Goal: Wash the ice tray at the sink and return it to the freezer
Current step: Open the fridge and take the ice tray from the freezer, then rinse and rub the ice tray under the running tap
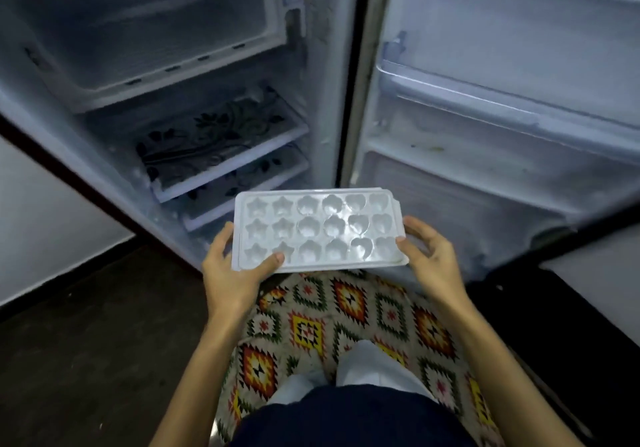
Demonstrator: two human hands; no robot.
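Head view, looking down at a person standing before an open refrigerator. A white plastic ice tray (318, 230) was held level in front of the body, above a patterned rug (349, 311) and just short of the open cabinet, well below the freezer compartment (145, 34) at the top. The tray carried three rows of six moulded cavities, star shapes toward the left, rounded and heart-like shapes toward the right; whether they contained water or ice could not be told. The left hand (235, 270) gripped the tray's near left corner, thumb pressed on the top rim and fingers curled under the left edge. The right hand (429, 259) held the right end, thumb tip on the near right corner and fingers bent around the short edge. Inside the cabinet, two shelves (221, 141) with a dark floral print lay one above the other beneath the freezer compartment. The refrigerator door (502, 100) stood swung open to the right, its inner bins (485, 183) facing the camera. A dark floor (86, 342) extended to the left of the rug, and pale trouser legs (360, 360) were visible below the tray.
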